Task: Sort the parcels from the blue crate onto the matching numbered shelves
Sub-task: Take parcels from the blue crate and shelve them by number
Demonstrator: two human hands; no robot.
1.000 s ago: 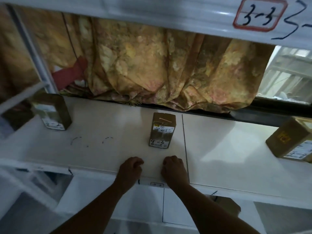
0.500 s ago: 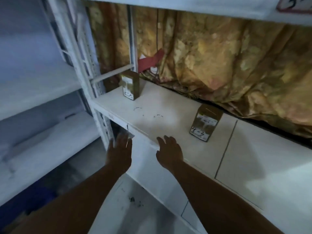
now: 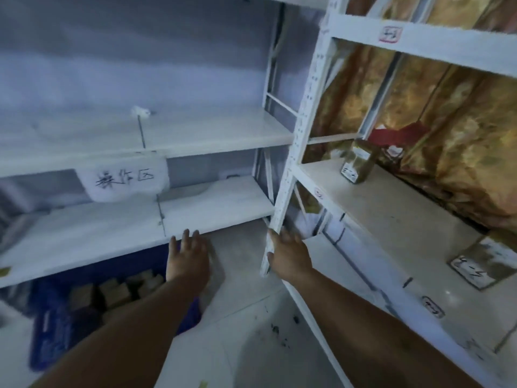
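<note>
The blue crate [image 3: 53, 329] stands on the floor at lower left under a white shelf, with several brown parcels [image 3: 114, 292] inside. My left hand [image 3: 188, 257] hangs open and empty above the crate's right end. My right hand [image 3: 289, 254] is open too, holding nothing, in front of the white upright post [image 3: 293, 163] of the right shelf unit. On that unit's shelf [image 3: 391, 217] stand two brown parcels: one [image 3: 359, 163] at the far left end and one [image 3: 486, 261] at the right edge with a handwritten label.
A white shelf unit on the left carries a paper sign [image 3: 124, 180] with handwritten characters. A patterned golden curtain [image 3: 461, 113] hangs behind the right unit. Small numbered labels [image 3: 391, 33] mark the shelf edges. Tiled floor [image 3: 251, 331] lies between the units.
My view has swung left from the right shelf toward the crate. Both hands have left the shelf's front edge and opened, now hanging lower and to the left.
</note>
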